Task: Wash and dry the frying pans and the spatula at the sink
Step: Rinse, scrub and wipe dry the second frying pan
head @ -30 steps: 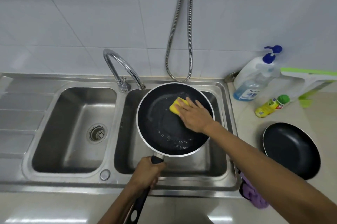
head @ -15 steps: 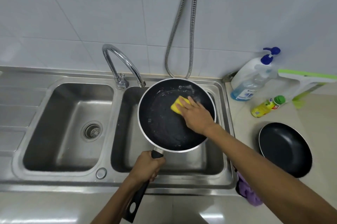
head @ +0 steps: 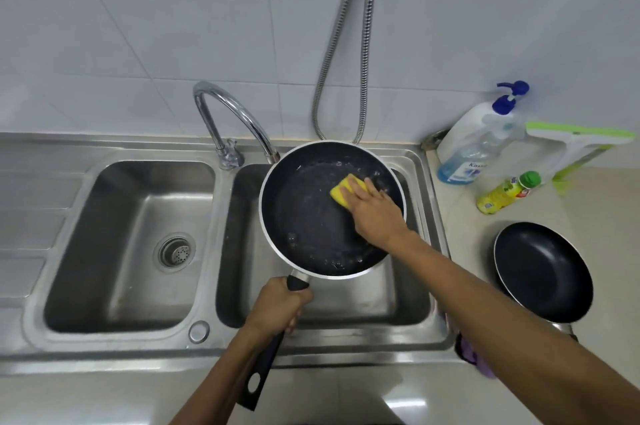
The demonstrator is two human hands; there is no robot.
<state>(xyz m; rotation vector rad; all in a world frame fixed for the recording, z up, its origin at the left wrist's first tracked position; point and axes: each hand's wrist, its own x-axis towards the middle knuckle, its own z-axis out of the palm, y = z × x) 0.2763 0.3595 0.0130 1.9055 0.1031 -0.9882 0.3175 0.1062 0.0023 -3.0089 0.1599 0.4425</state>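
Note:
A large black frying pan [head: 304,213] with a silver rim hangs over the right sink basin [head: 391,300]. Soap suds dot its inside. My left hand [head: 277,307] grips its black handle near the pan. My right hand [head: 374,213] presses a yellow sponge [head: 343,189] against the pan's upper right inside. A second, smaller black frying pan [head: 543,272] lies on the counter to the right. No spatula is in view.
The curved tap [head: 228,119] stands between the basins, spout at the pan's far rim. The left basin [head: 128,244] has a drain strainer. A pump soap bottle [head: 478,140], a small yellow bottle [head: 505,189], a green-edged squeegee [head: 581,144] and a purple cloth [head: 474,355] sit right.
My right hand and the sponge slid slightly rightward and up inside the pan. The left hand kept its grip on the handle.

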